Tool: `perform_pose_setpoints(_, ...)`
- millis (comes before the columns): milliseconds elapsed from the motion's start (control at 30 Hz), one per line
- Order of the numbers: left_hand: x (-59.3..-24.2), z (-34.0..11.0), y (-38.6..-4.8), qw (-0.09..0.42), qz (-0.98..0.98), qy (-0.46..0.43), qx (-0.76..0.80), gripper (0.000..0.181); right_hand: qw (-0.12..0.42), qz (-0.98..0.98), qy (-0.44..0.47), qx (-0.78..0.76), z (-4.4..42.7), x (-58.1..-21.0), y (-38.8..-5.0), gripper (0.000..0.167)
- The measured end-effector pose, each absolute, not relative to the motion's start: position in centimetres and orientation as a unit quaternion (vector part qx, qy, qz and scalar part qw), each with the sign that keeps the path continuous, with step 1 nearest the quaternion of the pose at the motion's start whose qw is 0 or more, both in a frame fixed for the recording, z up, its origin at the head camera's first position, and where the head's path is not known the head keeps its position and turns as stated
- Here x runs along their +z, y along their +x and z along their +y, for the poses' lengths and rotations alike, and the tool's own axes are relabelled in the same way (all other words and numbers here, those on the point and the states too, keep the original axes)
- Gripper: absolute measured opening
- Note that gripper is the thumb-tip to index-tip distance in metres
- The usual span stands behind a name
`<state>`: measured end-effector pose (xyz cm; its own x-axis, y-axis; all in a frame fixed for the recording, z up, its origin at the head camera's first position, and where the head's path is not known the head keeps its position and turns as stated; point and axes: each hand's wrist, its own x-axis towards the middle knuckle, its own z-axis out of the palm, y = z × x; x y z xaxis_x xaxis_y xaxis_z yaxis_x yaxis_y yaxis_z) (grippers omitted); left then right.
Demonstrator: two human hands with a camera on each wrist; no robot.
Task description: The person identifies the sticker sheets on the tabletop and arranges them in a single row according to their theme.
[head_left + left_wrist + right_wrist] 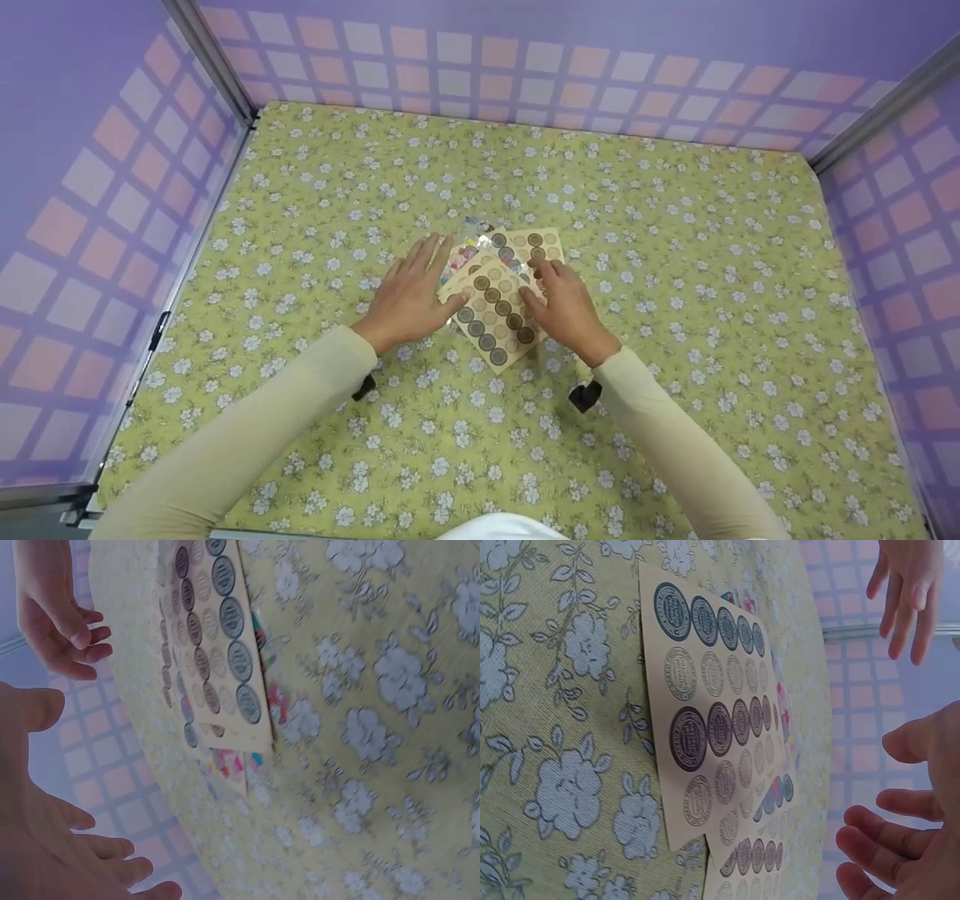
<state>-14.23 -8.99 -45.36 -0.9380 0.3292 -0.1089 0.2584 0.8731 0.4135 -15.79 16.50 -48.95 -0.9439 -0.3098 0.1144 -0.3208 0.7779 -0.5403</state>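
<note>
A cream sheet of round seal stickers (495,311), in rows of dark and pale circles, lies slantwise on top of a loose pile. Beneath it a second sticker sheet (551,238) sticks out at the upper right. A clear sheet with colourful stickers (460,259) shows at the upper left. My left hand (409,298) is over the pile's left side, fingers extended and thumb apart. At the right side is my right hand (564,304), its fingers loosely bent. Both wrist views show the left hand (67,840) and right hand (907,817) holding nothing, raised off the sheets.
A yellow-green floral cloth (675,247) covers the table. Purple panels with pink and white squares (499,56) enclose the back and both sides, joined by metal posts (214,64). Dark wrist mounts (585,395) sit under the cuffs.
</note>
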Motion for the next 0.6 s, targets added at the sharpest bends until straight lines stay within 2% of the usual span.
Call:
perform_pose_setpoints(400,-47.7,-8.9,-12.8,0.088,0.956,0.127,0.249,0.090,-0.003,-0.940,0.167,0.297,15.9,-50.4,-15.6,0.038)
perform_pose_setpoints(600,-48.5,-8.3,-12.0,0.136,0.928,0.093,0.335,0.089,-0.020,-0.943,0.152,0.294,15.9,-50.8,-15.4,0.040)
